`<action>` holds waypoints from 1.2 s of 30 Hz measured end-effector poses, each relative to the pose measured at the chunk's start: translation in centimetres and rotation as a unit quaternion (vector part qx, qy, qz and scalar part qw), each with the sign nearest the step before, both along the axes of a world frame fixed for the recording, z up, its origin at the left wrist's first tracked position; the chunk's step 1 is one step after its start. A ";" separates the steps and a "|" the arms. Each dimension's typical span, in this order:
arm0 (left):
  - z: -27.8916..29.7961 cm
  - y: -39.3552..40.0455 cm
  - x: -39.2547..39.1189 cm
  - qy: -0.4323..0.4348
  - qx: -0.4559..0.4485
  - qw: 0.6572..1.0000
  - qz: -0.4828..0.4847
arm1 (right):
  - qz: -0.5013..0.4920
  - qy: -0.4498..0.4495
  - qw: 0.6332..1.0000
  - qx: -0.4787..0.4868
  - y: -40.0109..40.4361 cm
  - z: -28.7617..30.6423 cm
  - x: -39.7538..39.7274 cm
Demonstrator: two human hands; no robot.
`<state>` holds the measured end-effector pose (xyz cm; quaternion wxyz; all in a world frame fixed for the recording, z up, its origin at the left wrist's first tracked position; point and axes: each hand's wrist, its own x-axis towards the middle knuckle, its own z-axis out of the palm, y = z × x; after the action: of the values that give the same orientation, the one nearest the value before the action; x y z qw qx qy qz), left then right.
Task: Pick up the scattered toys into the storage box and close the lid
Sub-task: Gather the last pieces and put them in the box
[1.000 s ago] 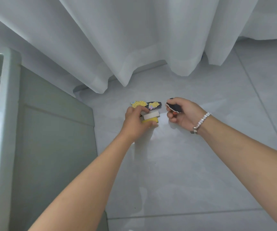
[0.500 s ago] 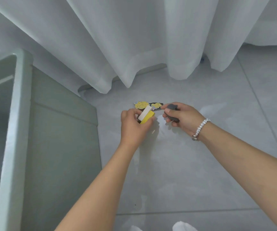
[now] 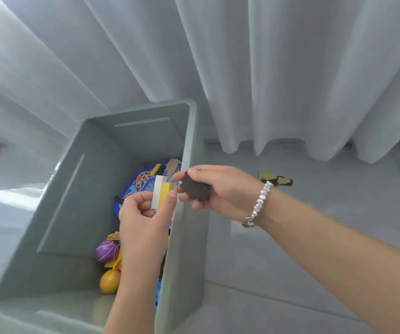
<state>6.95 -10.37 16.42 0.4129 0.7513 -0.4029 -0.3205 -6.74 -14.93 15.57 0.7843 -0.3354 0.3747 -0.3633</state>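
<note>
Left hand: my left hand (image 3: pixel 143 213) pinches a flat yellow-and-white piece (image 3: pixel 161 192) between thumb and fingers, holding it upright over the open storage box (image 3: pixel 78 213), just inside its right wall.
Right hand: my right hand (image 3: pixel 214 189) curls round a dark flat piece (image 3: pixel 193 188), at 3 o'clock from the left hand, over the box's right rim; a beaded bracelet (image 3: pixel 259 203) sits on that wrist.
Between the hands: fingertips nearly meet; whether they touch I cannot tell.
In the way: the box's right wall runs under both hands, from 12 down to 6 o'clock.
Inside the box: a blue patterned round piece (image 3: pixel 138 186) lies below my left hand; at 7 o'clock from it sit a purple ball (image 3: pixel 106 250) and a yellow ball (image 3: pixel 109 280), with bits of yellow card beside them.
Toy left on the floor: a dark piece with yellow patches (image 3: pixel 276 180) lies on the grey tiles (image 3: pixel 314 237), at 3 o'clock beyond my right wrist, partly hidden by it.
Box look: grey-green plastic, deep, straight walls, lid off and out of sight.
Edges: a white curtain (image 3: pixel 242 68) hangs at 12 o'clock, its hem on the floor behind the box.
Open room: the box's left half and the tiles at 4 o'clock.
</note>
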 end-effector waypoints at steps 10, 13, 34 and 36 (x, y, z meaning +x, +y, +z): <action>-0.5 2.1 8.1 0.059 0.075 0.993 0.065 | 0.087 0.180 0.980 -0.013 0.9 1.1 10.3; -0.3 2.2 7.2 0.054 0.037 0.996 0.054 | 0.072 0.206 0.974 -0.061 1.0 0.6 9.5; -16.2 -8.6 -13.5 -0.141 0.163 0.923 -0.320 | -0.176 0.489 0.849 -0.098 0.4 -16.6 -12.2; -18.5 -9.6 -14.2 -0.161 0.190 0.913 -0.324 | -0.173 0.543 0.816 -0.100 0.0 -19.3 -13.7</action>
<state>-7.20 -20.02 -2.08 0.0654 0.6852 -0.6166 -0.3823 -20.40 -14.98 -3.75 0.3400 -0.4847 0.7529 -0.2874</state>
